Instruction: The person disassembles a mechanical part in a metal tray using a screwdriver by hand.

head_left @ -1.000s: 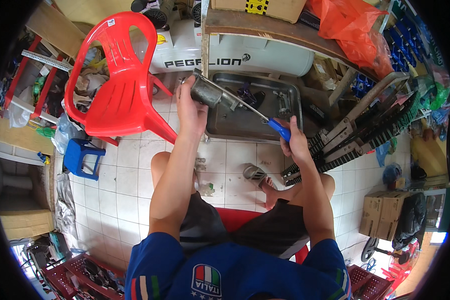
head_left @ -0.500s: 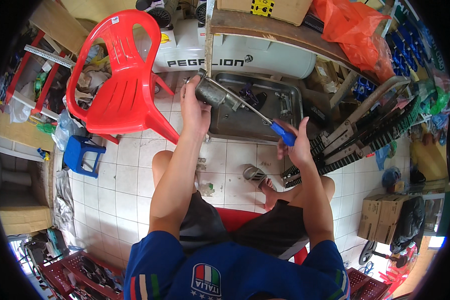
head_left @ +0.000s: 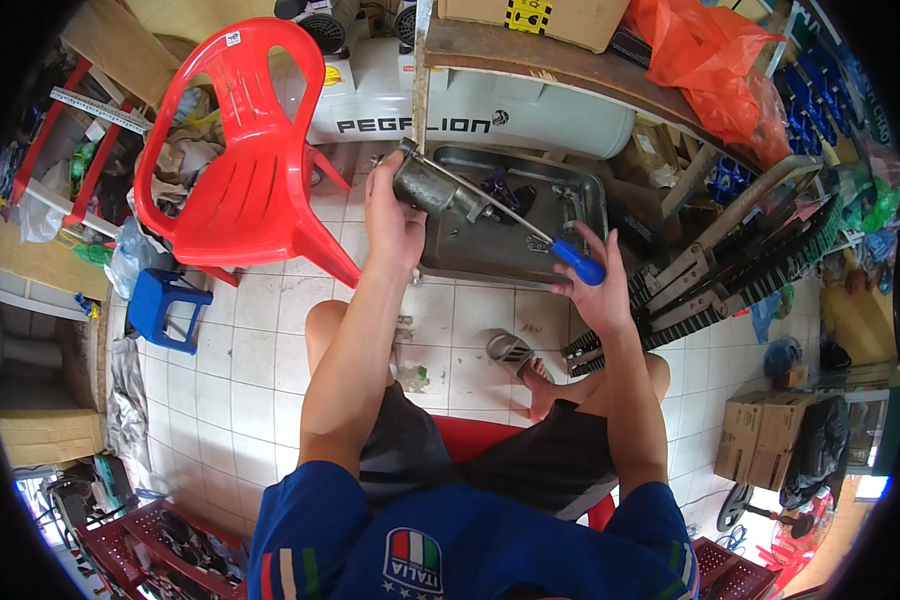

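- Change noted: the fingers of the right hand (head_left: 602, 288), wrapped about the blue handle (head_left: 584, 267) a second ago, are now spread. The left hand and the metal cylinder (head_left: 425, 187) show no clear change of place against the tray (head_left: 490, 258).
- Meaning, as a judgement: firm turning force through the handle appears released at this moment; the left hand seems to carry most of the load.
- Left hand (head_left: 395, 232): clamped on the metal cylinder, above the left end of the tray.
- Right hand: fingers apart around the blue handle, by the right end of the tray; how firmly the palm touches cannot be told.
- Metal cylinder: dull grey, scuffed, round-bodied, stepping down to a narrower end that points over the tray.
- Screwdriver (head_left: 518, 217): long, thin, straight steel shaft running alongside the cylinder and across the tray; handle of smooth plastic, rounded at the butt. The tip lies near the cylinder's upper end; its exact seating is too small to tell.
- Tray: dark, shallow, rectangular metal with rounded corners; inside, a dark purple piece (head_left: 494, 183) and a silvery part (head_left: 569, 205).
- Left of the tray: a glossy red plastic chair (head_left: 245, 205).
- Behind the tray: a smooth, pale, rounded tank (head_left: 555, 112).
- Right of the tray: black ribbed strips (head_left: 705, 292).
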`<action>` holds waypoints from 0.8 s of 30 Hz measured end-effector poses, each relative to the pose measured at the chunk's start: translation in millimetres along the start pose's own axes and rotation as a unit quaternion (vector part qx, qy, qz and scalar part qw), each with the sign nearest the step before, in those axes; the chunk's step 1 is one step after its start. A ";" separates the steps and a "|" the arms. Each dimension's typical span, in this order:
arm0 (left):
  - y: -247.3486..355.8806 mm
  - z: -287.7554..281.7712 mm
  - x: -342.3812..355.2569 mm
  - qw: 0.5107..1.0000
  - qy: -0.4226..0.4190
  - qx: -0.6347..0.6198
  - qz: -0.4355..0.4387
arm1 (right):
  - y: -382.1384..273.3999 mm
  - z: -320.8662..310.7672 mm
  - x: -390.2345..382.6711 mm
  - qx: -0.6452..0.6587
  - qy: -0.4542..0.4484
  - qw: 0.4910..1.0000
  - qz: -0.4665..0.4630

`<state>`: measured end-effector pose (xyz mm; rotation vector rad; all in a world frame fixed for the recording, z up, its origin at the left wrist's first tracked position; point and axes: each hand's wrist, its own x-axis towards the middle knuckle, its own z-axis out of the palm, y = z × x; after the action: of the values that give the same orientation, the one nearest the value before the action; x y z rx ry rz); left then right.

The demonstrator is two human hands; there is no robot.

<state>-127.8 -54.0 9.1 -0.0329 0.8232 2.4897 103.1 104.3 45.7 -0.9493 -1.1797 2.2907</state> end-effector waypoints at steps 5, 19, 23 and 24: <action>2.3 -0.3 3.1 1.000 0.000 0.012 -0.006 | 9.5 -40.2 18.3 -0.117 -0.081 0.984 0.107; 2.9 -1.4 2.5 1.000 0.004 0.000 -0.015 | 2.3 -4.7 2.8 -0.014 -0.032 0.999 0.015; 4.2 -0.6 2.0 1.000 0.003 0.005 -0.013 | 7.6 -45.1 19.5 -0.097 -0.118 0.985 0.085; 4.4 0.2 1.5 1.000 0.002 0.007 -0.013 | 9.2 -51.5 22.7 -0.122 -0.150 0.976 0.097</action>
<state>-131.2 -56.2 11.4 -0.0431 0.8371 2.4610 124.1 141.5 7.9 -0.8534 -1.5875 2.5541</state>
